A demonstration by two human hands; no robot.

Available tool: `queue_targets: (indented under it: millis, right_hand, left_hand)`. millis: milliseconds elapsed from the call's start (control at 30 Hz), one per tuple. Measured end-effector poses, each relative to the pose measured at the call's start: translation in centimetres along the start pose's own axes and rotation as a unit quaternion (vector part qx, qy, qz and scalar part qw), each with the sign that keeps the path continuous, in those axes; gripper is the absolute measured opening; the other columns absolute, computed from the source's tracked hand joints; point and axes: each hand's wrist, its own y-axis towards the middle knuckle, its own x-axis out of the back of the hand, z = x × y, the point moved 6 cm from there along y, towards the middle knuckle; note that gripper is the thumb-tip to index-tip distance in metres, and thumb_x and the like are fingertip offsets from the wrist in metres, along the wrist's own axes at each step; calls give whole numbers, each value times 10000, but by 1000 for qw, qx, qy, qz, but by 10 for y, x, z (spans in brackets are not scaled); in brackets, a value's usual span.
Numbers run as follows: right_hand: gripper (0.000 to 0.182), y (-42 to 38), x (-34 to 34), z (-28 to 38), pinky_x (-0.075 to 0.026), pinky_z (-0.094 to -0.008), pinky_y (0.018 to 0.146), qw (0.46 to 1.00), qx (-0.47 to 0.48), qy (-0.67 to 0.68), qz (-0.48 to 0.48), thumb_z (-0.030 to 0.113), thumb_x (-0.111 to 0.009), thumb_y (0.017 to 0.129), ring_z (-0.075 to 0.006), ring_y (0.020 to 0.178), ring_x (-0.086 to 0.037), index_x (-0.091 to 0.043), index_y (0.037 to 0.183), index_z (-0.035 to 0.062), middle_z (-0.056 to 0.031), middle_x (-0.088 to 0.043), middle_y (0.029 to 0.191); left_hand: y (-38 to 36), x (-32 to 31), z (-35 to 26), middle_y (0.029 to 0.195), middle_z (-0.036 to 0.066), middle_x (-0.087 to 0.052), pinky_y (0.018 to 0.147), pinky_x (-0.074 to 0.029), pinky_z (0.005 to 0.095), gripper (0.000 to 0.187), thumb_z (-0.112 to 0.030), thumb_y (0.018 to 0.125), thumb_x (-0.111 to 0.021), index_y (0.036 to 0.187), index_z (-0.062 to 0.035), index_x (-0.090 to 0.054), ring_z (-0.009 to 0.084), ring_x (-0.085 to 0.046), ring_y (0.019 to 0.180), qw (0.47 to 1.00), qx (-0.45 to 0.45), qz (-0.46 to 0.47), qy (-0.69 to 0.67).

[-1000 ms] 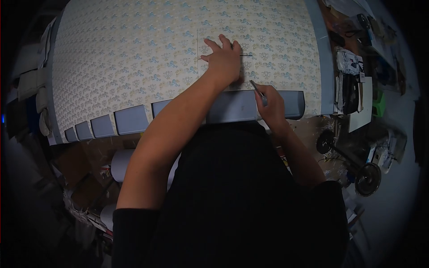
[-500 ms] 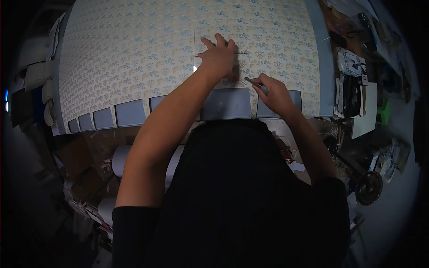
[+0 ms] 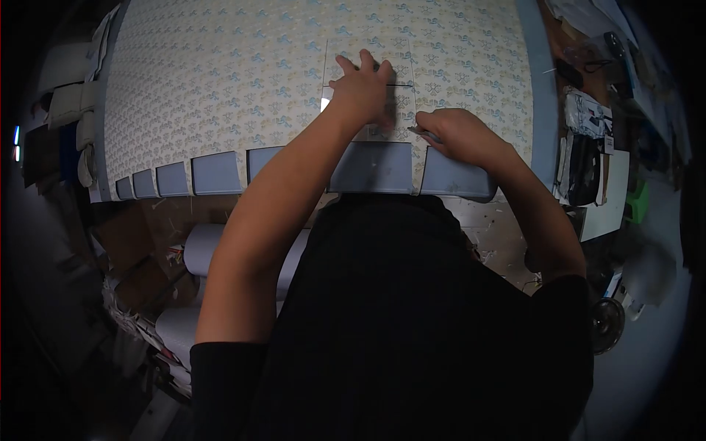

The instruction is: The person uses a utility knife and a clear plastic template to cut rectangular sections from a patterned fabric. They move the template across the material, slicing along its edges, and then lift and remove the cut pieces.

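A sheet with a blue and beige floral pattern [image 3: 220, 88] covers most of the table, with a row of rectangular cutouts along its near edge. My left hand [image 3: 362, 90] presses with spread fingers on a clear square plate [image 3: 401, 98] lying on the sheet. Right of the plate, my right hand [image 3: 456, 137] is closed around a slim grey cutting tool [image 3: 425, 134], whose tip points left at the sheet near the plate's lower right corner. Through the cutouts the blue-grey table surface [image 3: 371, 169] shows.
Plastic-wrapped packets [image 3: 586, 114] and a black bag [image 3: 583, 170] lie beyond the table's right edge, near a green stool [image 3: 636, 202]. Large grey rolls [image 3: 202, 248] are below the near edge at the left. A dark round object [image 3: 607, 325] stands lower right.
My right hand has moved slightly right and turned, its back now more over the right cutout. My left hand stays spread on the plate. The whole view has shifted a little.
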Motion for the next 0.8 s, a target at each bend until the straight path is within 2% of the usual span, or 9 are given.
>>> queue_targets:
  millis: [300,367,400,600,667,800]
  right_hand:
    - [80,1,-5,-1,-513,-494,686,1000,-2,8,-1,43,-629,913,-373,786,-665,-580,974,26,-175,-656,797]
    - [120,1,-8,-4,-531,-447,745,1000,-7,-2,1,129,-669,959,-334,848,-675,-589,984,43,-144,-673,883]
    - [120,0,-9,-6,-531,-447,745,1000,-7,0,1,129,-669,959,-334,848,-675,-589,984,43,-144,-673,883]
    - [129,-10,-26,-29,-533,-407,770,992,12,103,-74,66,-745,900,-292,876,-675,-657,989,37,-104,-681,927]
    - [145,-10,-24,-31,-528,-382,812,980,85,120,-133,65,-762,891,-265,900,-668,-692,1016,38,-88,-689,942]
    - [145,-14,-25,-38,-520,-368,845,972,99,135,-167,85,-769,899,-247,911,-660,-703,1020,38,-77,-700,964]
  left_hand:
    - [-1,2,-1,1621,261,-285,868,-572,712,1201,-458,548,-993,1526,-134,-374,688,-239,1409,1000,0,1,-5]
    - [-1,2,-1,1622,264,-281,873,-577,701,1188,-460,570,-984,1529,-127,-368,688,-245,1408,1000,-2,-8,-3]
    - [-1,2,0,1622,264,-281,873,-577,701,1188,-460,570,-984,1529,-127,-368,688,-245,1408,1000,-2,-6,-2]
    - [-2,3,-2,1620,273,-281,854,-595,675,1203,-482,574,-980,1535,-114,-356,699,-262,1393,1000,-4,-14,18]
    - [-2,3,-1,1615,281,-286,844,-603,662,1226,-524,565,-973,1539,-116,-350,706,-268,1385,1000,-13,-10,20]
    - [3,1,-1,1610,287,-291,839,-611,643,1235,-557,564,-962,1539,-110,-349,710,-275,1380,999,-19,-3,43]
